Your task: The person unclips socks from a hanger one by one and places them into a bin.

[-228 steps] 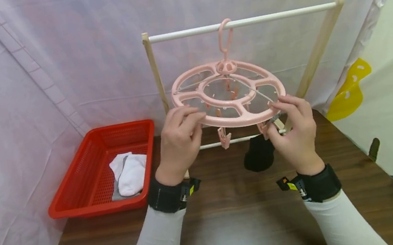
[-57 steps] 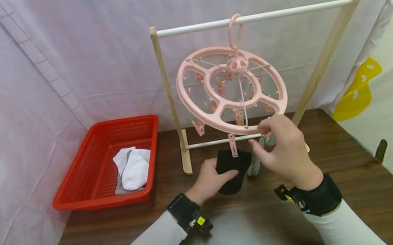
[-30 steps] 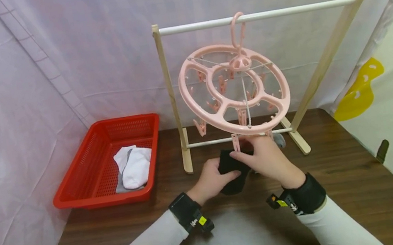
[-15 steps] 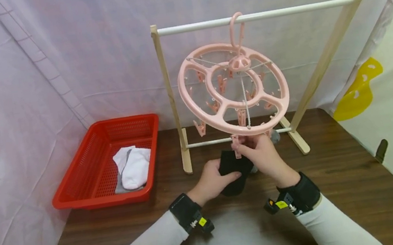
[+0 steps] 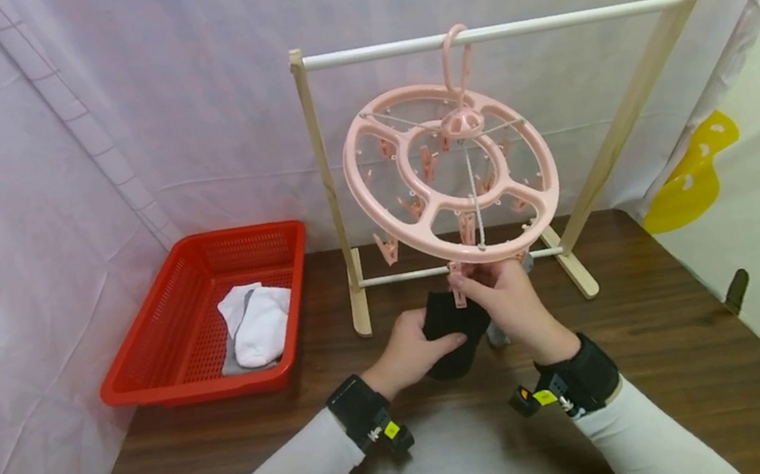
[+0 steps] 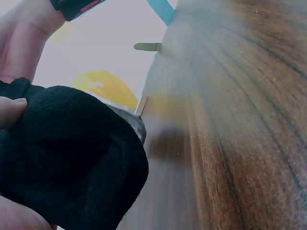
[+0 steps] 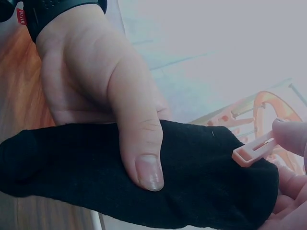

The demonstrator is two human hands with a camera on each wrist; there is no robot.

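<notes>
My left hand (image 5: 406,351) holds a black sock (image 5: 451,352), its thumb across the front and its fingers behind. In the right wrist view, the sock (image 7: 201,167) stretches sideways under that thumb. My right hand (image 5: 518,311) pinches a pink clothespin (image 5: 460,298) at the sock's cuff. Seen from the right wrist, the clothespin (image 7: 249,152) overlaps the cuff's edge; how firmly it bites, I cannot tell. Above is the round pink clip hanger (image 5: 450,247), tilted down toward me. A grey sock (image 5: 498,335) hangs partly hidden behind my right hand.
The hanger's hook (image 5: 449,65) loops over the white rail (image 5: 568,19) of a wooden-legged stand. Several other pink clips dangle from the ring. To the left, a red basket (image 5: 146,335) holds white and grey socks (image 5: 261,326). Everything stands on a dark wooden table (image 5: 455,461).
Earlier both hands held the ring; afterwards the left hand took the black sock. Within the last second, my right hand went from beside the sock's cuff to pinching the clothespin.
</notes>
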